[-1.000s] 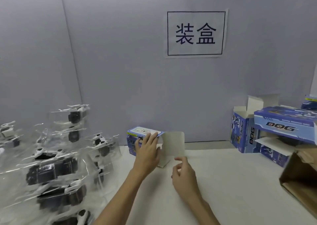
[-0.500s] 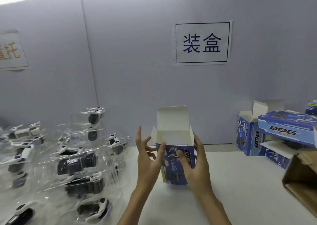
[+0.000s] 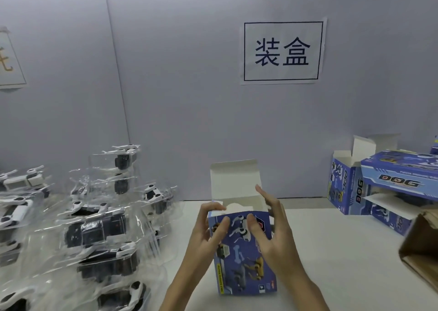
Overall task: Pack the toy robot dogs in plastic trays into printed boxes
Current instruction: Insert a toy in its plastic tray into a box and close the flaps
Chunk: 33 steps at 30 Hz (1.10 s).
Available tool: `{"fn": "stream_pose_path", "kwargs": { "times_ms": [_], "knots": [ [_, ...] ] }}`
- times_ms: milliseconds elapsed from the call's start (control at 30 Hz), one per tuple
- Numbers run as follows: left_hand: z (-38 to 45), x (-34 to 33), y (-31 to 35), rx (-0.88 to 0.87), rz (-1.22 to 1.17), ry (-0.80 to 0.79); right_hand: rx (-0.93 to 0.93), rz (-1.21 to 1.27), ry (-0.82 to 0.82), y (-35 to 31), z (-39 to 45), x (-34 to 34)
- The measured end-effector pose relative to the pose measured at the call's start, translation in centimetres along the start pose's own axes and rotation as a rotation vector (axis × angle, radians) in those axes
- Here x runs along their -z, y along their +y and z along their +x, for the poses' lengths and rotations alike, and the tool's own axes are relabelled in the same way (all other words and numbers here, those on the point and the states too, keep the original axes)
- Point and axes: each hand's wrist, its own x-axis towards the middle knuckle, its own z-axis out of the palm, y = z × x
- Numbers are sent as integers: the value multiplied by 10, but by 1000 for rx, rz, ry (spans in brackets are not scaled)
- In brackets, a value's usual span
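A blue printed box (image 3: 244, 258) stands upright on the white table, its top lid flap (image 3: 234, 180) raised and the inside white. My left hand (image 3: 208, 230) grips the box's upper left corner, fingers on the front face. My right hand (image 3: 272, 227) holds the upper right side, thumb on the front and fingers spread by the opening. A heap of toy robot dogs in clear plastic trays (image 3: 94, 227) lies to the left of the box.
More blue printed boxes (image 3: 388, 182), some open, are stacked at the right by the wall. A brown carton (image 3: 422, 246) juts in at the right edge. A grey partition wall with a paper sign (image 3: 282, 50) closes the back of the table (image 3: 343, 263).
The box went from lying flat at the back to standing upright in front of me with its top open. Both hands shifted up to its top edge.
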Motion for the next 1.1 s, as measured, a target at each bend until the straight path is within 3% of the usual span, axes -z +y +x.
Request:
{"fn": "stream_pose_path", "kwargs": {
  "times_ms": [167,533,667,833,1100],
  "knots": [
    [0,-9,5,-68,24,63,82,-151,158,-4,5,12],
    [-4,0,13,21,-88,50,-64,75,176,-12,-2,-6],
    [-3,0,14,-41,-85,79,-22,114,98,-16,-3,-3],
    [-5,-3,7,-232,259,17,-64,98,90,-11,-8,0],
    [-8,-6,6,-112,156,51,-48,101,14,-6,-8,-2]
  ]
}}
